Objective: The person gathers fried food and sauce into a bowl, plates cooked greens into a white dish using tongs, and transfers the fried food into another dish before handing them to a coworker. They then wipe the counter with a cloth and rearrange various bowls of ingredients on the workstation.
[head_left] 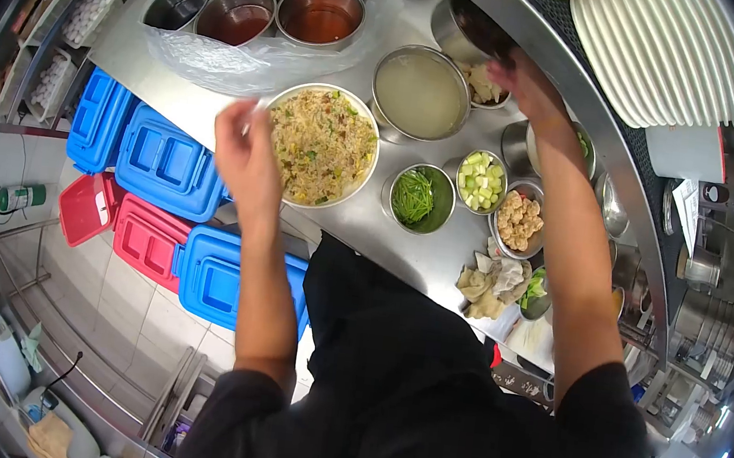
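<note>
A white plate (374, 153) heaped with fried rice (320, 145) lies on the steel counter. Just off its left rim is my left hand (245, 147), fingers loosely bent, with a gap between thumb and fingers. My right hand (528, 86) reaches under the shelf edge, beside a bowl of pale, chip-like pieces (485, 86) and a deep steel pot (451, 35). Shadow and blur hide part of its fingers, so its grip I cannot tell. Between the hands stands a large pot of cloudy liquid (421, 92).
Nearer me are tins of shredded greens (416, 197), diced green vegetable (481, 181) and lumpy tan pieces (519, 221). Sauce pots (321, 14) stand at the back left. Stacked white plates (667, 55) line the upper shelf. Blue lidded bins (171, 157) sit below, left.
</note>
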A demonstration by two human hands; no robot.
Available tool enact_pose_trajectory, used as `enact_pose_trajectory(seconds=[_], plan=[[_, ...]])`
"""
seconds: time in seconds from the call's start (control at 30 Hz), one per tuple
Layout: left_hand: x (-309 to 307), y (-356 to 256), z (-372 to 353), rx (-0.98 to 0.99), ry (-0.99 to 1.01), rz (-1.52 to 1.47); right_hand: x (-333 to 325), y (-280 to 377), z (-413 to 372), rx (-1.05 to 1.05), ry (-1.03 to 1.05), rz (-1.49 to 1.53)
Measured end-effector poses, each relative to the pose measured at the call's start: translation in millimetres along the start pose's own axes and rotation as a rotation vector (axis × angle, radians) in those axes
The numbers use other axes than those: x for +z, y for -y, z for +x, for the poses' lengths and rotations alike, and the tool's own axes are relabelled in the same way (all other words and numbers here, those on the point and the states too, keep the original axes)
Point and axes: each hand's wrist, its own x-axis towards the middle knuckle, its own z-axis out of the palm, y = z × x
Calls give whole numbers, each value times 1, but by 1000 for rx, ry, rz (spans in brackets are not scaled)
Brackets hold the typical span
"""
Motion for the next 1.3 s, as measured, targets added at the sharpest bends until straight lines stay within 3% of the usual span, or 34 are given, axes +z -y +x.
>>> enact_pose_trajectory(seconds=[0.07, 0.2, 0.3, 0.33, 0.47, 0.63, 0.73, 0.77, 0.83, 1.0, 1.17, 1.3], plan=[[-52, 33, -25, -122, -43, 37, 25, -7, 47, 26, -7, 51], [-137, 51, -54, -175, -120, 175, 62, -26, 120, 116, -29, 175], [-181, 70, -59, -150, -206, 254, 85, -30, 130, 212, -67, 202], [-187, 73, -60, -229, -226, 234, 90, -29, 129, 244, -82, 203], [-196, 86, -62, -437, -211, 146, 97, -51, 144, 366, -103, 223], [-142, 111, -48, -667, -145, -75, 102, -67, 132, 433, -96, 227], [-111, 154, -29, -736, -131, -113, 82, -70, 130, 434, -20, -74], [-101, 159, -19, -750, -137, -74, 70, -51, 112, 449, 52, -227], [-83, 166, 2, -765, -158, -4, 42, -42, 88, 301, 47, -257], [-58, 182, 35, -708, -292, -133, -38, -28, 22, 66, 4, -700], [-50, 188, 37, -666, -372, -50, -55, -32, -109, 74, -164, -425], [-50, 196, 37, -647, -362, 44, -64, -63, -202, -59, -274, -603]])
